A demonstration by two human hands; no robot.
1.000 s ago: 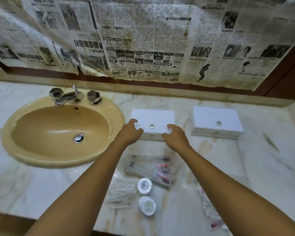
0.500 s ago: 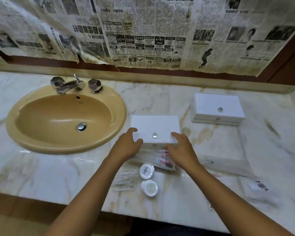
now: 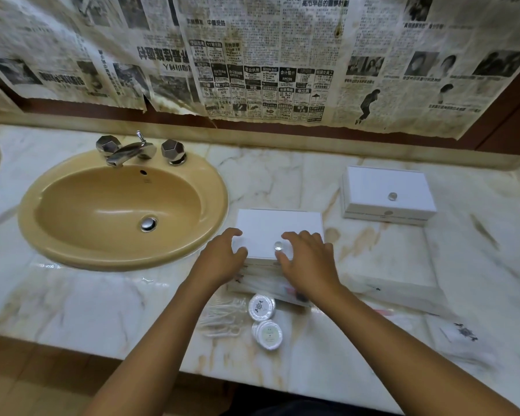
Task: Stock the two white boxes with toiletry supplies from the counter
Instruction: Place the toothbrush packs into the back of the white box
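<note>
Near white box (image 3: 278, 228) just right of the sink (image 3: 72, 250), long axis running left to right across the tabletop (image 3: 102, 301), lid shut. Left hand (image 3: 219, 259) curled over its left front corner, right hand (image 3: 308, 259) draped on the lid beside the small knob (image 3: 278, 245), nearer it. Second white box (image 3: 388, 190) well apart, farther right of the sink. Round toiletry packs (image 3: 266, 321) just behind the wrists. Likely next: lifting the lid.

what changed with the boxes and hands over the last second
Both hands drew the near white box forward from beside the far white box toward the counter's front edge, onto the packets. The left hand still holds its left front corner; the right hand shifted inward next to the lid's knob. The far box, sink and round soaps stayed put.
</note>
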